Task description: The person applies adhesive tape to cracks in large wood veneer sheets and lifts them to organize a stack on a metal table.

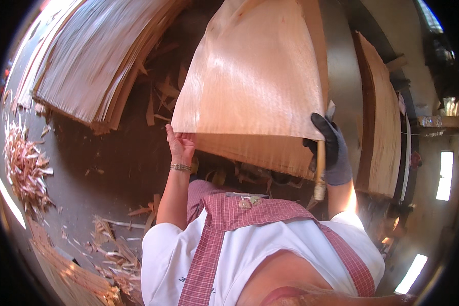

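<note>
A wide, pale wood veneer sheet (252, 71) is raised in front of me and spreads away from my body. My left hand (181, 147), bare with a bracelet at the wrist, is closed on its near left corner, fingers partly behind the sheet. At the near right corner, my right hand (332, 150) in a black and grey glove is closed on the sheet's edge. That same hand holds a tool by its pale wooden handle (320, 171), which points down toward me. A small grey tip shows above the glove; the tool's kind is hidden. Beneath lies a veneer stack (265, 153).
Another veneer stack (97, 56) lies at the far left. On the right stands a further stack (380, 122), beside a grey metal surface (344, 76). Wood scraps (28, 168) are heaped on the left floor, with more strips (115, 250) at lower left.
</note>
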Tool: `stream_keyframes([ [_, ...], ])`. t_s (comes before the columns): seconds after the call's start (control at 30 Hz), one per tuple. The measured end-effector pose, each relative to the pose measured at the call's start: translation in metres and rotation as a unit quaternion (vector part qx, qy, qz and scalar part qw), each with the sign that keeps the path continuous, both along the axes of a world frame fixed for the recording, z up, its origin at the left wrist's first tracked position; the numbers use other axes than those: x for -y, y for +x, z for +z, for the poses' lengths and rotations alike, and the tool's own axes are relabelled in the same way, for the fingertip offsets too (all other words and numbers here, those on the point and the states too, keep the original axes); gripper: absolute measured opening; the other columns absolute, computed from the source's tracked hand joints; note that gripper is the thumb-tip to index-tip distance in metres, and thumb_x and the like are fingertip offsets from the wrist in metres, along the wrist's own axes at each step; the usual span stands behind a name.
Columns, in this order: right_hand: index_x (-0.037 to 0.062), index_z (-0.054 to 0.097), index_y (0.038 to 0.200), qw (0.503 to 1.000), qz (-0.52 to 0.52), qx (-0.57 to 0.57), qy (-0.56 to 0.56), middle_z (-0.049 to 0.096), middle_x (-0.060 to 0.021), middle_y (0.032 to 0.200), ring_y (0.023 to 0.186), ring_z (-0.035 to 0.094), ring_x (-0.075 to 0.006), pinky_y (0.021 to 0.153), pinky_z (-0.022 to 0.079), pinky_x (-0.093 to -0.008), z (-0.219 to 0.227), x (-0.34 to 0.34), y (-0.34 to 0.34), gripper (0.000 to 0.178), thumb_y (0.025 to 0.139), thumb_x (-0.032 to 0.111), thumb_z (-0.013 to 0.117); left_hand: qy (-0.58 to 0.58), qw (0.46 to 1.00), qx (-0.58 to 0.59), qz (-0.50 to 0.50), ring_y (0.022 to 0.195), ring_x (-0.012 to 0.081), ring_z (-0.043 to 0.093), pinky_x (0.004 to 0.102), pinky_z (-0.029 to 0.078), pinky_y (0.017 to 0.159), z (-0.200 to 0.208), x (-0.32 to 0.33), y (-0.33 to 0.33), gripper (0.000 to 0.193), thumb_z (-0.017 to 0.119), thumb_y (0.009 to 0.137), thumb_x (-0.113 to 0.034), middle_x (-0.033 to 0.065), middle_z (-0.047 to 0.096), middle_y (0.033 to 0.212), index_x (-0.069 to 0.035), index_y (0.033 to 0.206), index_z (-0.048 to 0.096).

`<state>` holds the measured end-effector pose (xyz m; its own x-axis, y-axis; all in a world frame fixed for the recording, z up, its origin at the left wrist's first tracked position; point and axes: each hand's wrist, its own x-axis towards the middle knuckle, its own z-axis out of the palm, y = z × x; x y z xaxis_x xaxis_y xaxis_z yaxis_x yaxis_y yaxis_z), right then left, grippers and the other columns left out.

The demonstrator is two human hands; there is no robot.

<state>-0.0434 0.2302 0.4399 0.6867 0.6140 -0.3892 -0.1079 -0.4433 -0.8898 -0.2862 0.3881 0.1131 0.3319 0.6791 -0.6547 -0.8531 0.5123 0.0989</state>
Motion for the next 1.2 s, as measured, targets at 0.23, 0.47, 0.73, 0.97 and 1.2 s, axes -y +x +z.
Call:
stream_keyframes([
  [0.23,0.0097,0.062,0.095,0.984,-0.149,0.059,-0.079,0.052,0.0012,0.058,0.042,0.046,-0.0103,0.039,0.036,-0.0243,0.033,0.076,0.069,0.033,0.083,0.039,0.07,0.15,0.972,-0.056,-0.17,0.081,0.0178,0.068,0.0303,0.057,0.069,0.107,0.018,0.033,0.026,0.058,0.097,-0.032,0.0067,0.071,0.099,-0.007,0.103,0.062],
  [0.47,0.013,0.059,0.091,0.975,-0.161,0.132,-0.077,0.049,0.0049,0.061,0.046,0.043,-0.0058,0.042,0.03,-0.022,0.035,0.188,0.165,0.029,0.08,0.035,0.074,0.13,0.981,0.061,-0.131,0.133,0.0285,0.043,0.0501,0.035,0.11,0.095,0.082,0.036,0.07,0.051,0.092,-0.056,0.0096,0.044,0.146,-0.012,0.146,0.037],
  [0.73,0.0081,0.062,0.098,0.975,-0.193,0.075,-0.083,0.054,0.0015,0.071,0.056,0.051,-0.0083,0.052,0.04,-0.0252,-0.031,0.376,0.233,0.03,0.083,0.032,0.073,0.134,0.957,-0.251,-0.061,0.121,0.029,0.053,0.0461,0.046,0.101,0.047,0.183,-0.033,0.059,0.052,0.096,-0.048,0.0107,0.052,0.137,-0.007,0.137,0.045],
  [0.97,-0.0001,0.063,0.112,0.982,-0.162,0.095,0.033,0.062,-0.0041,0.105,0.095,0.055,-0.0133,0.082,0.045,-0.028,-0.144,0.502,0.284,0.042,0.081,0.024,0.077,0.135,0.948,-0.282,-0.061,0.123,0.0292,0.051,0.0483,0.046,0.102,0.02,0.226,0.004,0.048,0.046,0.101,-0.037,0.0118,0.052,0.136,-0.004,0.136,0.045],
  [1.2,0.0048,0.065,0.1,0.972,-0.205,0.113,0.026,0.061,-0.0017,0.081,0.066,0.056,-0.0122,0.057,0.048,-0.0279,-0.215,0.44,0.349,0.031,0.084,0.03,0.073,0.203,0.924,-0.305,-0.111,0.117,0.0283,0.056,0.0485,0.05,0.095,-0.016,0.138,0.111,0.049,0.044,0.102,-0.041,0.0106,0.058,0.127,-0.005,0.136,0.047],
])
